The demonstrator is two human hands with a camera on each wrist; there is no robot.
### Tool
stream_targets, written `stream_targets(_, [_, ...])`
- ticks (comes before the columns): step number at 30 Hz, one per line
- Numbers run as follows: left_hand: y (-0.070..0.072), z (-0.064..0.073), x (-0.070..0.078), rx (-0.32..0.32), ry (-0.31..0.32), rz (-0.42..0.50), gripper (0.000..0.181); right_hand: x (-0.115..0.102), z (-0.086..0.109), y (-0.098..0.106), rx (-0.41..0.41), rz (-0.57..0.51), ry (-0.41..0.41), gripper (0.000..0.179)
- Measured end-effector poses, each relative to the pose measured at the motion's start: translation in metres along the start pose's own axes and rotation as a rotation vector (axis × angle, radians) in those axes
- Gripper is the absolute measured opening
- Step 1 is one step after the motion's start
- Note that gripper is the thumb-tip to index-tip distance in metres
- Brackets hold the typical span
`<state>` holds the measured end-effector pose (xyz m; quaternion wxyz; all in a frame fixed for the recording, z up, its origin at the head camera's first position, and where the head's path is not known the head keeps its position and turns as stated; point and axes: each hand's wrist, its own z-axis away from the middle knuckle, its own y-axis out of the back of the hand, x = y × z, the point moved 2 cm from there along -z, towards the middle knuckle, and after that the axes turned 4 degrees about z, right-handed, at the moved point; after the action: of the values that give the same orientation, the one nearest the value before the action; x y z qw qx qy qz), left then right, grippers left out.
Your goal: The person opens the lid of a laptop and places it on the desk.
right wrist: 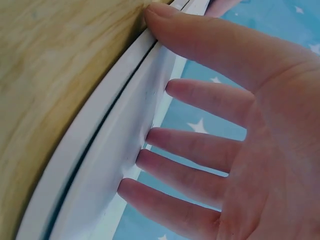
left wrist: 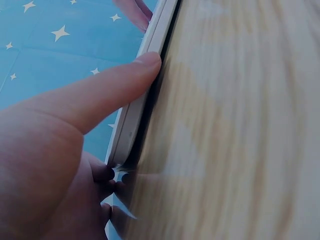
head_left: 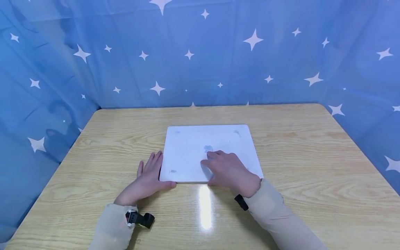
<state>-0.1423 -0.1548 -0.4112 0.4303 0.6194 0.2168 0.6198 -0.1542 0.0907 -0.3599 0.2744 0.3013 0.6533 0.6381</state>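
A closed silver-white laptop (head_left: 187, 139) lies flat on the wooden table, a logo in the middle of its lid and a few smudges near its corners. My left hand (head_left: 148, 181) is at its near left corner, fingers extended along the left side. In the left wrist view the left thumb (left wrist: 115, 87) presses against the front edge. Over the lid, my right hand (head_left: 229, 171) touches the top with spread, fairly straight fingertips. The right wrist view shows the right thumb (right wrist: 200, 35) at the front edge, by the dark seam between lid and base.
The wooden table (head_left: 312, 149) extends around the laptop on all sides. A blue curtain with white stars (head_left: 200, 69) hangs behind the table and along both sides. Light reflects off the tabletop in front of the laptop. Each wrist wears a black camera strap.
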Motion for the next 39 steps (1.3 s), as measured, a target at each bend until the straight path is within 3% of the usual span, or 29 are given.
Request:
stream_targets(24, [0.0, 0.0, -0.001, 0.022, -0.013, 0.02, 0.11, 0.004, -0.001, 0.009, 0.026, -0.023, 0.014, 0.024])
stream_targets(39, [0.001, 0.0, -0.002, 0.035, -0.045, 0.036, 0.103, 0.007, 0.001, 0.014, 0.136, -0.001, 0.152, 0.011])
